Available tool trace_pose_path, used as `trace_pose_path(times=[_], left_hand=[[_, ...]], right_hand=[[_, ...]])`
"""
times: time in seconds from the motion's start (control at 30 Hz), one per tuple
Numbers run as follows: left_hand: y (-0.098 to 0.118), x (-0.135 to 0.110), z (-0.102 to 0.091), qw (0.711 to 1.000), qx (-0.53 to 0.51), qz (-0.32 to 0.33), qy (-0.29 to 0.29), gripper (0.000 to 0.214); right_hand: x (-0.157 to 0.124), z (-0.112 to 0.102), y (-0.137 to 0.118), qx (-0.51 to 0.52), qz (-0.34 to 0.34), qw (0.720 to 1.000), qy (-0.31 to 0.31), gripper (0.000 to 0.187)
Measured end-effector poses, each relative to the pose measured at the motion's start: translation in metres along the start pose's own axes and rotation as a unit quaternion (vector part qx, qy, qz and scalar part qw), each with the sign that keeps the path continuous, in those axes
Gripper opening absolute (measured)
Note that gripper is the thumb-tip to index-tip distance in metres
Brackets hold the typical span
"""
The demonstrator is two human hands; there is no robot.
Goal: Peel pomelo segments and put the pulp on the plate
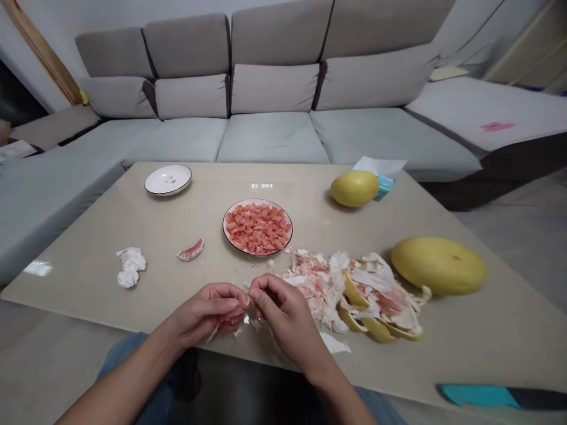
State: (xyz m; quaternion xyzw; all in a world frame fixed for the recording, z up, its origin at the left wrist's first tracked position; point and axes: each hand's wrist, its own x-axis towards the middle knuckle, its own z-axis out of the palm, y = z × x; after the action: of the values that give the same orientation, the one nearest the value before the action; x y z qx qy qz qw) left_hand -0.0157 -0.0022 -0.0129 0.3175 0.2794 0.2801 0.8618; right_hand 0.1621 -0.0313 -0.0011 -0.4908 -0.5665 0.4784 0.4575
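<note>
Low over the table's near edge, my left hand [212, 313] is closed around a piece of red pomelo flesh [231, 321], mostly covered by the fingers. Thumb and forefinger of my right hand [283, 319] pinch together right beside it; what they grip is too small to make out. Beyond the hands stands a dark-rimmed plate [224, 233] heaped with peeled red pomelo pieces [258, 227]. One pomelo segment [191, 250] with its skin on lies left of that plate. To the right of my right hand spreads a pile of pomelo peel [354, 292] and pale membrane.
Two whole yellow pomelos, one nearer [438, 265] and one farther [354, 189], sit on the right. A tissue pack [384, 184] is behind the farther one. A knife [482, 395] lies at the near right edge. Crumpled tissue [131, 267] and a white plate [155, 180] are left.
</note>
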Motion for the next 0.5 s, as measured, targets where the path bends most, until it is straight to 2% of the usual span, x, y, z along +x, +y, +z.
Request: trace_pose_path(times=[0.17,0.37,0.5], left_hand=[[0.0003,0.0005,0.0019,1.000,-0.018,0.000,-0.019,0.022],[-0.0006,0.0003,0.0014,0.999,-0.036,-0.007,-0.020,0.024],[0.0005,0.0015,0.0003,0.994,-0.103,-0.032,0.015,0.026]], right_hand=[[0.0009,-0.0001,0.0021,0.060,0.045,0.997,-0.010,0.020],[0.0025,0.0032,0.0050,0.099,0.064,0.993,-0.013,0.022],[0.0052,0.0016,0.0100,0.070,0.058,0.995,0.043,0.020]])
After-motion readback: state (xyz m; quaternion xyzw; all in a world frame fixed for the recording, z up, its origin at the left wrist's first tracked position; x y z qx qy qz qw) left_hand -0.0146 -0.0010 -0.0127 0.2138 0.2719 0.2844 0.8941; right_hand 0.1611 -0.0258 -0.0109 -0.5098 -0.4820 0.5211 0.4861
